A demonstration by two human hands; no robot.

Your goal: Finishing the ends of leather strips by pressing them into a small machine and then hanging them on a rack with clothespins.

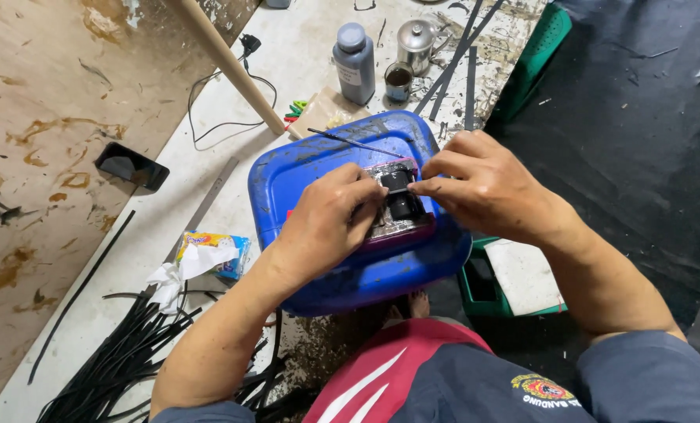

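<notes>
A small clear-and-pink piece with black strap bands lies on top of a blue plastic tub turned bottom up. My left hand presses on its left side, fingers curled over the edge. My right hand pinches the black strap from the right with thumb and forefinger. A thin black stick rests on the tub behind the piece.
Behind the tub stand a grey bottle, a small dark glass and a metal pot. A wooden pole slants across. Black strips pile at lower left, beside a tissue packet. A green stool is at right.
</notes>
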